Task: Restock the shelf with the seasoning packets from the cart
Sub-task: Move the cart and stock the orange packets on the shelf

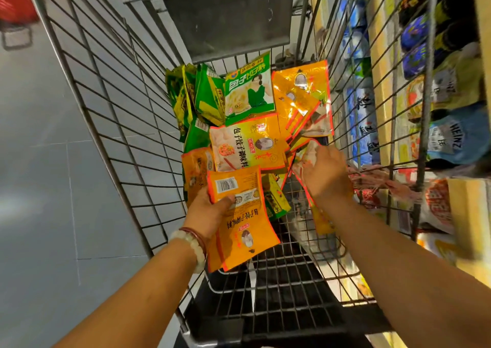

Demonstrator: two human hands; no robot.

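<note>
Both of the person's hands are down inside the wire cart [111,124], gathering seasoning packets for the shelf [377,87] that runs along the right side. The left hand [210,209] grips a small stack of orange packets [239,214], thumb pressed across the top one and fingers curled underneath. The right hand [325,173] reaches to the right part of the pile, its fingers closed round another orange packet [308,151] whose red edge shows beside and below the palm. The remaining packets lie in a loose heap at the far end of the basket: green packets [210,95] to the left, more orange ones [303,97] to the right.

The likeliest trouble is the left-hand stack fanning apart. The packets look glossy and are held near one end only, so the lower ones could slide out and drop back into the basket or through its open grid. Adding the right hand's packet to that stack would call for a loosened thumb, which is when a slip seems most probable. A packet corner might also catch on the wire as the hands lift out toward the shelf. Green and orange packets lie mixed, so a wrong type could be picked up too.
</note>
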